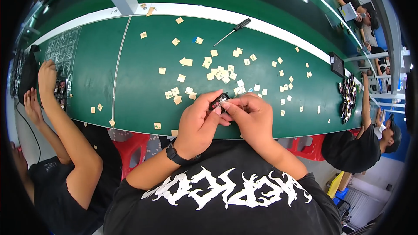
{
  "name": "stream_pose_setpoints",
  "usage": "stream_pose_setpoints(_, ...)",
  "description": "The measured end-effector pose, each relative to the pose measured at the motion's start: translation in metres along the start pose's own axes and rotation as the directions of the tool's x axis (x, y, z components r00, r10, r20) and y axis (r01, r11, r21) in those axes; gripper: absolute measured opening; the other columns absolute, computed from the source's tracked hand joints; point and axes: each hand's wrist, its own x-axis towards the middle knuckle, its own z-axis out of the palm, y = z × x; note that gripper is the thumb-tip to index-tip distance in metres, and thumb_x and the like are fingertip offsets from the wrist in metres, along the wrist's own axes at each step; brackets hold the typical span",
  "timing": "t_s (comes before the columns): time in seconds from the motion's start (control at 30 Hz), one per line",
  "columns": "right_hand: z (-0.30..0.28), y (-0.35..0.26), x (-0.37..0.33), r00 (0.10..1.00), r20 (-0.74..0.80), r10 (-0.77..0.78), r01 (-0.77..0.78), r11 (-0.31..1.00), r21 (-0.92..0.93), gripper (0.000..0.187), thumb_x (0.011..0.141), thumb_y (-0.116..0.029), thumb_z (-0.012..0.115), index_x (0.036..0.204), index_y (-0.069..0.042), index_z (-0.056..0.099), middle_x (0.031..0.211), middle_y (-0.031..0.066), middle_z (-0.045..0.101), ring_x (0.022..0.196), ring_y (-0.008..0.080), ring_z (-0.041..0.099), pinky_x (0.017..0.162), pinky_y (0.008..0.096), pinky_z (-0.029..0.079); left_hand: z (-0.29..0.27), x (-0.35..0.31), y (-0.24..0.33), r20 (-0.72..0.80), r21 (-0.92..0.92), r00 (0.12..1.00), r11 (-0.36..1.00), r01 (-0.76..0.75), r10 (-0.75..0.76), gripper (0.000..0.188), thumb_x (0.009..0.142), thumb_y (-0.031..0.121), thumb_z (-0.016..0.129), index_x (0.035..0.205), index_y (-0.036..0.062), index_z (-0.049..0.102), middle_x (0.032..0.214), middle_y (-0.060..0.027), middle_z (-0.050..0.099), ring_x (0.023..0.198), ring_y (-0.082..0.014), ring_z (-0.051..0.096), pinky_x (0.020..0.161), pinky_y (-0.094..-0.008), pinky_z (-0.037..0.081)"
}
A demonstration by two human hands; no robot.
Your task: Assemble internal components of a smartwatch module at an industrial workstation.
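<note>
Close to the bench's near edge, my left hand [198, 124] grips a small black casing [219, 101] with reddish parts inside; the exact kind is too small to tell. My right hand [251, 115] meets it from the other side, thumb and fingers pinched together at its top. A small pale piece shows at those fingertips, partly covered by them. Just beyond my hands lie several small cream paper squares [220, 73], some overlapping in a loose cluster, others scattered over the green bench [148, 82].
A screwdriver [237, 30] lies near the far edge. At right are a pile of small dark parts [347, 100] and a black box [336, 64]. On the left, a co-worker's hand [48, 78] is over clear plastic trays [63, 52]. Red stools [133, 148] stand beside me.
</note>
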Motion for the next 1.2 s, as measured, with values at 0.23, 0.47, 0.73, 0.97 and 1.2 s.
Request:
stream_pose_setpoints(0.23,-0.004,0.009,-0.012,0.76,0.251,-0.6,0.638,0.611,-0.469,0.044,0.089,-0.004,0.07,0.132,-0.003,0.064,0.09,0.0085,0.062,0.076,0.0265,0.063,0.062,0.0371,0.052,-0.001,0.0,0.002,-0.091,-0.19,0.995,0.981,0.022,-0.04,0.036,0.104,0.0,0.045,0.14,-0.0039,0.047,0.122,-0.0165,0.065,0.087,-0.0157,0.067,0.073,-0.0273,0.059)
stream_pose_setpoints(0.47,-0.01,-0.012,-0.013,0.784,0.379,-0.492,0.621,0.615,-0.485,0.043,0.092,-0.011,0.068,0.134,-0.004,0.063,0.082,0.0086,0.059,0.07,0.027,0.061,0.058,0.0386,0.049,-0.006,-0.004,0.001,-0.127,-0.229,0.988,0.972,0.061,-0.092,0.036,0.103,0.002,0.047,0.139,-0.003,0.049,0.121,-0.017,0.066,0.083,-0.0149,0.066,0.063,-0.0256,0.057)
stream_pose_setpoints(0.73,-0.027,-0.006,-0.015,0.869,0.324,-0.374,0.454,0.862,-0.225,0.041,0.094,-0.012,0.069,0.134,-0.006,0.064,0.085,0.0093,0.064,0.07,0.0206,0.061,0.064,0.0323,0.05,-0.005,-0.006,0.004,-0.12,-0.258,0.992,0.966,0.012,-0.044,0.038,0.104,0.003,0.045,0.141,-0.0044,0.047,0.118,-0.0186,0.067,0.079,-0.0156,0.067,0.061,-0.0253,0.055)
stream_pose_setpoints(0.97,-0.13,0.022,-0.008,0.84,-0.236,-0.488,0.275,0.759,-0.591,0.028,0.097,-0.013,0.068,0.122,-0.002,0.07,0.088,0.0062,0.066,0.077,0.0139,0.059,0.07,0.0283,0.049,-0.001,-0.006,0.007,-0.155,-0.074,0.988,0.997,-0.009,-0.002,0.038,0.103,0.002,0.05,0.14,-0.0067,0.05,0.118,-0.0225,0.068,0.074,-0.0168,0.068,0.061,-0.0244,0.055)
stream_pose_setpoints(1.2,-0.41,0.157,-0.044,0.336,-0.787,-0.517,-0.429,0.66,-0.616,0.047,0.094,-0.035,0.07,0.122,0.002,0.07,0.1,0.0217,0.072,0.088,0.0334,0.068,0.08,0.041,0.053,0.012,0.001,0.011,-0.165,-0.033,0.982,0.996,0.084,-0.089,0.038,0.102,0.004,0.053,0.139,-0.0067,0.052,0.114,-0.0227,0.07,0.071,-0.0142,0.068,0.06,-0.0229,0.055)
